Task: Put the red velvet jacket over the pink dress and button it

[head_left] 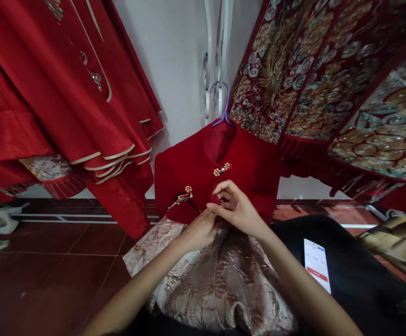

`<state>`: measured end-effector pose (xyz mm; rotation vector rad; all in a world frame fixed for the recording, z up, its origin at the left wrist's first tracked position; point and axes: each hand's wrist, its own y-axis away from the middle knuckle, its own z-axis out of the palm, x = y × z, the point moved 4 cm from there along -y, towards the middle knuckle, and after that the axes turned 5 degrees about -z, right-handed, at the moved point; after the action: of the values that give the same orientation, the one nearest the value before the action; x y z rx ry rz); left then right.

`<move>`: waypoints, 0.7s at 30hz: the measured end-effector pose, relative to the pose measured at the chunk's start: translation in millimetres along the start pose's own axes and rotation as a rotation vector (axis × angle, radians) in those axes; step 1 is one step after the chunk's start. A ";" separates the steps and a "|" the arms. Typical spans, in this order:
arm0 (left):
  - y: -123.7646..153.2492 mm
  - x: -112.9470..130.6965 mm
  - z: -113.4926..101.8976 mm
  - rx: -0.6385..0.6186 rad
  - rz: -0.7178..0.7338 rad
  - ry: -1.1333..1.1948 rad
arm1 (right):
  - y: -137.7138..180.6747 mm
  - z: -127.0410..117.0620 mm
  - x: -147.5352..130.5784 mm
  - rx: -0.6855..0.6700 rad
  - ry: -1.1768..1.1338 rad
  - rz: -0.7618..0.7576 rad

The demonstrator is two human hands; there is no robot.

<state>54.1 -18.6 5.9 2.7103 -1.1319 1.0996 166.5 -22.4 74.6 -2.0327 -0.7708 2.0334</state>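
A red velvet top (pixel 182 163) with a stand collar hangs on a purple wire hanger (pixel 226 116). A shiny pinkish-beige brocade skirt (pixel 196 280) falls below it over my lap. My left hand (pixel 201 227) is closed at the lower front of the top, its fingertips partly hidden by my right hand. Curled above it, my right hand (pixel 240 210) has thumb and forefinger bent at the front edge; a tiny gold-and-dark piece shows between its fingers, too small to name. A beaded flower clasp (pixel 222 169) lies at the neck opening, and a beaded flower ornament (pixel 184 196) at the left.
Red garments (pixel 84 93) with cream piping hang at the left. Heavily sequined red-and-gold garments (pixel 311 79) hang at the right. A phone (pixel 317 266) with a lit screen rests on a black seat (pixel 290 233). White shoes (pixel 3 221) are on the left over red floor tiles (pixel 66 275).
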 end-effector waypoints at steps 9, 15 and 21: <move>-3.4 -10.5 -55.8 0.114 -0.120 0.131 | -5.2 -12.1 66.1 0.104 0.365 -0.034; 4.7 -32.7 -108.8 0.532 -0.326 0.036 | -5.4 -6.4 56.4 0.083 0.225 -0.054; 4.1 -46.1 -98.9 0.543 -0.320 0.007 | -4.7 -0.7 52.8 0.113 0.201 -0.106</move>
<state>-31.0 32.5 51.4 3.1070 -0.4018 1.5308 162.9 6.2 30.2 -2.0470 -0.6924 1.7424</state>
